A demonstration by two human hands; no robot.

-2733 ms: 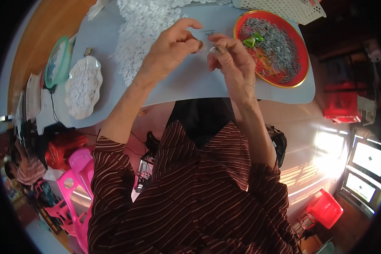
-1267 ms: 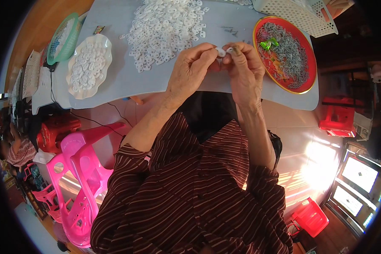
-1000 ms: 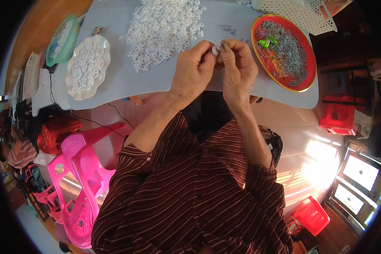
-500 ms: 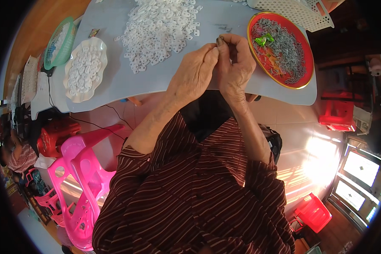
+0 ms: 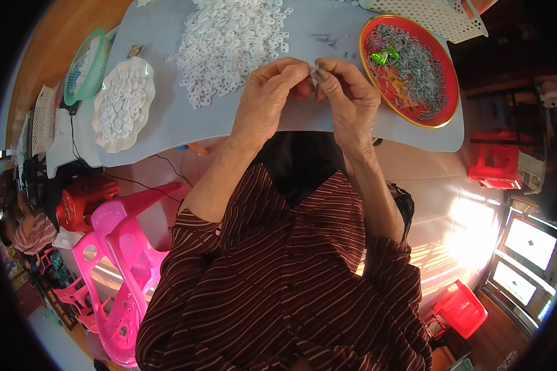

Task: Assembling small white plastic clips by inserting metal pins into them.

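Note:
My left hand (image 5: 266, 93) and my right hand (image 5: 351, 102) meet over the front edge of the grey table (image 5: 173, 133). Fingertips of both pinch around a small white plastic piece (image 5: 314, 77), mostly covered by the fingers. Whether a screw is with it I cannot make out. Beyond my left hand spreads a large heap of small white plastic pieces with holes (image 5: 232, 46). Close to my right hand stands a red tray with a gold rim (image 5: 387, 105), full of grey metal screws (image 5: 424, 71) and holding a green wrapper (image 5: 384, 56).
To the left lie a scalloped white dish (image 5: 120, 148) of white pieces and a green basket (image 5: 80, 93). A few loose screws (image 5: 325, 39) rest near the tray. A white perforated basket (image 5: 442, 21) stands at the back right. A pink chair (image 5: 114, 266) is at the lower left.
My hands have moved slightly apart, and the left has turned so its fingers curl inward. A white piece now shows between the fingertips. Loose screws behind are more visible.

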